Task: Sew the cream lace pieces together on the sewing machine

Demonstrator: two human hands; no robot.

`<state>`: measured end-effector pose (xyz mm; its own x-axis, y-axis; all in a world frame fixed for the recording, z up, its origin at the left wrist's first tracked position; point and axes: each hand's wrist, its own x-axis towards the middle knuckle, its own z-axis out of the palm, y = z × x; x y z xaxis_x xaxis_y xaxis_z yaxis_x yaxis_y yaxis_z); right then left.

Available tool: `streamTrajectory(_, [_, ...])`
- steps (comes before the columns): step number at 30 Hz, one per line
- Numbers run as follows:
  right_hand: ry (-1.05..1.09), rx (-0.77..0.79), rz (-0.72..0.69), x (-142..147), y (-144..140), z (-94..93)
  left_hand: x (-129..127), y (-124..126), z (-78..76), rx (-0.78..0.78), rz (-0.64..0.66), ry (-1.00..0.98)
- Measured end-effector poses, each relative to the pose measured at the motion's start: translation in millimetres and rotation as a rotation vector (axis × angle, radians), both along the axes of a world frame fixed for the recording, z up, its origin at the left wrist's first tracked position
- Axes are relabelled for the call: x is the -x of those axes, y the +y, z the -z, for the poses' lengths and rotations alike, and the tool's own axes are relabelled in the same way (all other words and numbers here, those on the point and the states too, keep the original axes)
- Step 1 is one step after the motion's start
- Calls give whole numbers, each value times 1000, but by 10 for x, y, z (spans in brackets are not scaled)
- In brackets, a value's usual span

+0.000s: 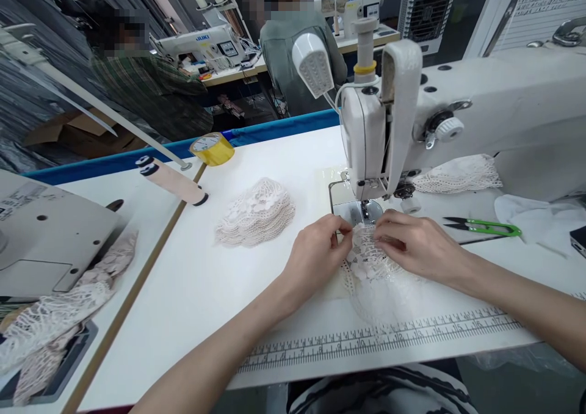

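A piece of white lace (368,261) lies at the sewing machine's needle, its lower part spread toward the ruler edge. My left hand (323,246) pinches the lace's left edge just in front of the presser foot (365,209). On the other side, my right hand (412,243) grips the lace with curled fingers. Both hands are close to the metal needle plate (348,210). The white sewing machine (375,121) stands over the work. Left of my hands rests a stack of lace pieces (259,212). My fingers hide part of the held lace.
Green thread snips (485,226) lie right of my right hand, near white cloth (540,218). More lace (458,174) sits behind, under the machine arm. A thread cone (174,182) and yellow tape roll (213,149) are at the left. Two people work at machines beyond.
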<state>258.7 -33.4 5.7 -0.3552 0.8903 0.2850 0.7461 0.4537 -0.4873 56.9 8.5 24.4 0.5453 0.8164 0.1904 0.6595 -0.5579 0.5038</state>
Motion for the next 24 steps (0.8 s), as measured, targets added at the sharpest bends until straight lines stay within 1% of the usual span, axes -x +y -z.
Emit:
streamTrajectory(1, [45,43,33,11,-4,-27,-2,-2,-35,87,-14,-41])
streamTrajectory(3, [163,189,92,35,-11,-78,-6,-11,-87,250,-30,-95])
streamTrajectory(5, [292,356,108,55,-10,-108,-10,-23,-111,405,-24,-151])
streamTrajectory(6, [341,416,105,61,-7,-112,-11,-30,-115,475,-15,-191])
streamTrajectory(7, [373,445,104,64,-3,-110,-13,-36,-113,526,-5,-232])
streamTrajectory(8, [387,446,104,64,1,-102,-14,-42,-107,544,6,-269])
streamTrajectory(9, [386,426,106,64,3,-91,-15,-48,-96,526,22,-293])
streamTrajectory(10, [374,395,107,63,4,-80,-17,-55,-79,472,38,-301])
streamTrajectory(11, [363,355,105,62,3,-68,-19,-62,-55,387,54,-294])
streamTrajectory(16, [293,139,38,63,-22,-22,-27,-89,137,-215,166,-206])
streamTrajectory(18, [273,49,6,58,-31,-1,-27,-87,199,-396,207,-177])
streamTrajectory(20, [264,-33,-38,49,-36,22,-25,-80,230,-462,223,-179])
streamTrajectory(22, [252,-93,-83,38,-40,41,-23,-71,236,-455,225,-198])
streamTrajectory(24, [238,-121,-115,30,-44,50,-23,-64,232,-448,230,-220])
